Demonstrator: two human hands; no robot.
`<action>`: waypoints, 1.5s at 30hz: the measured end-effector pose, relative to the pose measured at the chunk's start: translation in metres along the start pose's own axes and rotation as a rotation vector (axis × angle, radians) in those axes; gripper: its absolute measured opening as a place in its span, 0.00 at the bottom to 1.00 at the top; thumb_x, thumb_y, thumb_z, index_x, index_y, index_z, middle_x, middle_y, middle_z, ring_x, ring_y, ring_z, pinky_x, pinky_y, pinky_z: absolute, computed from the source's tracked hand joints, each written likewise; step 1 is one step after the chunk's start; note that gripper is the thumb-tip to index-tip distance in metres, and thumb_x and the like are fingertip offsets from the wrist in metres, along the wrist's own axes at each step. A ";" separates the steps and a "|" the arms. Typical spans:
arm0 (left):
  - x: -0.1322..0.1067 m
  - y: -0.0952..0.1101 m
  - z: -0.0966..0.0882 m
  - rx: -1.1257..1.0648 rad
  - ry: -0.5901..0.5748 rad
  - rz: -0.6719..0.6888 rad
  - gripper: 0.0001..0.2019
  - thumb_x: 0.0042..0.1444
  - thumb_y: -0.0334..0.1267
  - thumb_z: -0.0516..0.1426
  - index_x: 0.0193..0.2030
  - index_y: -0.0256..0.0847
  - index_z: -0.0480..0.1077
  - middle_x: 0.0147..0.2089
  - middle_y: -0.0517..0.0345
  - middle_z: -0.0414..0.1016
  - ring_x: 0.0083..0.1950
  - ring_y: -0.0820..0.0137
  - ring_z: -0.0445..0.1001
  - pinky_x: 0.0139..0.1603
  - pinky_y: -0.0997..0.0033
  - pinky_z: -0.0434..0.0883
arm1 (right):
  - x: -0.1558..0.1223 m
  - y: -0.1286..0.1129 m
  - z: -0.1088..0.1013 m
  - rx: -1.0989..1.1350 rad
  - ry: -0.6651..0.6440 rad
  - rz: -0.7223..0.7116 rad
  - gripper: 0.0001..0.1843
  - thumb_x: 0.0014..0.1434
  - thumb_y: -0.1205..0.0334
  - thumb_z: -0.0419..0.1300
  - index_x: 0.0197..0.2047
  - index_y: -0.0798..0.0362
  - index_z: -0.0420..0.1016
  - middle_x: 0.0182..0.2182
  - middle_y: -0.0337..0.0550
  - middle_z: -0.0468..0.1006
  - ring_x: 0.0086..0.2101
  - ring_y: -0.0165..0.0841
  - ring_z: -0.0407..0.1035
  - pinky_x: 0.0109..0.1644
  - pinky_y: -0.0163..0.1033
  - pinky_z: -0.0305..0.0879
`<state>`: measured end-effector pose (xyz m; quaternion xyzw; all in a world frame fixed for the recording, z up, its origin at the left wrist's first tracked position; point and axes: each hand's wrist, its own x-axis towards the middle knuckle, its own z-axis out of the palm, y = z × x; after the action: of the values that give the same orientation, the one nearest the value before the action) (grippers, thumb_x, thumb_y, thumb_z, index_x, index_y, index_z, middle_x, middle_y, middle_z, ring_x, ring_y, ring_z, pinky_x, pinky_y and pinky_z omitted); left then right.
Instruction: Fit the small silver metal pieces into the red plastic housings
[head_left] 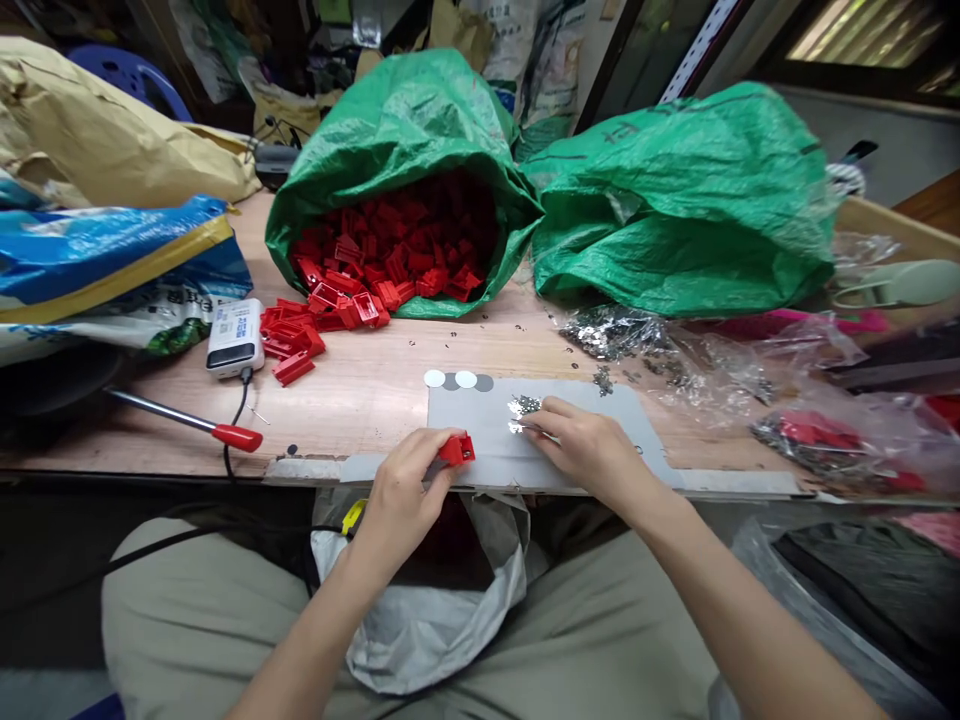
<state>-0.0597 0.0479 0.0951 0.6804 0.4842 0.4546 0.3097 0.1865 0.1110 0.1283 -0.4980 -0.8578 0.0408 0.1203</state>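
My left hand point(409, 482) is closed round a small red plastic part point(457, 450), held between thumb and fingers just above the front edge of a grey mat point(480, 410). A small opening shows in the end of the part that faces right. On the mat, my right hand point(581, 440) has its fingertips pinched together at a little pile of shiny metal pieces point(525, 405). Whatever is between those fingertips is too small to make out. White and grey discs point(466, 380) lie along the mat's back left edge.
A green sack point(405, 120) spills red plastic parts point(289, 335) onto the table; another green sack point(682, 200) stands right of it. More metal pieces point(615, 330) lie in clear plastic. At left are a white power bank point(235, 338) and a red-tipped lever point(236, 437). An open bag point(420, 640) hangs below the edge.
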 end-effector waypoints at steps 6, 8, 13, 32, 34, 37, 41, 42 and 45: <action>0.003 -0.009 0.001 0.015 -0.053 0.014 0.14 0.63 0.29 0.55 0.54 0.44 0.72 0.53 0.50 0.77 0.55 0.62 0.75 0.56 0.60 0.71 | 0.026 0.010 -0.008 -0.171 -0.228 -0.232 0.14 0.66 0.66 0.53 0.38 0.50 0.81 0.35 0.44 0.79 0.27 0.29 0.70 0.29 0.36 0.50; 0.002 -0.010 0.001 0.015 -0.052 -0.012 0.14 0.63 0.30 0.56 0.54 0.44 0.72 0.51 0.51 0.79 0.53 0.62 0.76 0.55 0.60 0.71 | 0.031 0.007 -0.012 -0.193 -0.273 -0.253 0.13 0.64 0.66 0.54 0.36 0.51 0.80 0.34 0.44 0.79 0.27 0.30 0.69 0.28 0.37 0.48; 0.001 -0.009 0.001 -0.049 0.010 -0.084 0.14 0.61 0.32 0.58 0.53 0.45 0.74 0.51 0.52 0.81 0.51 0.62 0.78 0.54 0.62 0.72 | 0.030 -0.014 -0.009 0.070 -0.141 -0.085 0.09 0.57 0.67 0.57 0.30 0.55 0.78 0.29 0.45 0.78 0.27 0.31 0.68 0.30 0.36 0.53; -0.002 -0.014 0.004 0.042 0.010 0.021 0.18 0.59 0.25 0.56 0.54 0.44 0.73 0.50 0.51 0.81 0.51 0.63 0.79 0.53 0.62 0.73 | 0.031 -0.064 0.019 0.658 -0.239 0.527 0.15 0.52 0.51 0.61 0.25 0.55 0.76 0.17 0.37 0.67 0.21 0.29 0.58 0.23 0.33 0.51; -0.002 -0.015 0.003 0.043 0.003 0.015 0.18 0.58 0.25 0.56 0.53 0.43 0.73 0.51 0.51 0.81 0.52 0.63 0.79 0.53 0.62 0.73 | 0.031 -0.064 0.020 0.670 -0.249 0.514 0.15 0.53 0.52 0.61 0.25 0.55 0.76 0.17 0.36 0.66 0.21 0.28 0.57 0.24 0.33 0.50; -0.001 -0.015 0.003 0.042 -0.009 0.008 0.17 0.59 0.25 0.57 0.53 0.43 0.73 0.51 0.52 0.81 0.52 0.62 0.78 0.54 0.62 0.73 | 0.032 -0.059 0.020 0.746 -0.301 0.468 0.15 0.54 0.51 0.62 0.26 0.55 0.76 0.18 0.35 0.65 0.20 0.27 0.54 0.24 0.34 0.49; 0.000 -0.015 0.004 0.064 -0.008 -0.007 0.15 0.61 0.27 0.57 0.54 0.42 0.71 0.52 0.51 0.80 0.52 0.62 0.78 0.54 0.62 0.73 | 0.029 -0.047 0.014 0.925 -0.380 0.392 0.18 0.57 0.48 0.63 0.41 0.55 0.78 0.23 0.33 0.67 0.19 0.24 0.52 0.23 0.33 0.49; -0.001 -0.016 0.004 0.072 -0.006 -0.003 0.15 0.62 0.28 0.57 0.54 0.42 0.70 0.52 0.51 0.80 0.52 0.62 0.78 0.53 0.61 0.73 | 0.027 -0.045 0.012 0.964 -0.377 0.395 0.21 0.58 0.46 0.62 0.45 0.54 0.76 0.23 0.32 0.65 0.19 0.24 0.52 0.23 0.33 0.49; -0.001 -0.017 0.004 0.080 0.000 0.032 0.14 0.63 0.28 0.56 0.54 0.42 0.70 0.51 0.51 0.80 0.51 0.63 0.78 0.52 0.62 0.74 | 0.020 -0.039 0.004 1.062 -0.376 0.433 0.23 0.62 0.42 0.59 0.49 0.53 0.70 0.21 0.28 0.58 0.19 0.24 0.48 0.21 0.31 0.46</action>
<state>-0.0628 0.0528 0.0790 0.7000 0.4911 0.4396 0.2748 0.1430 0.1089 0.1356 -0.5174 -0.6059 0.5743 0.1878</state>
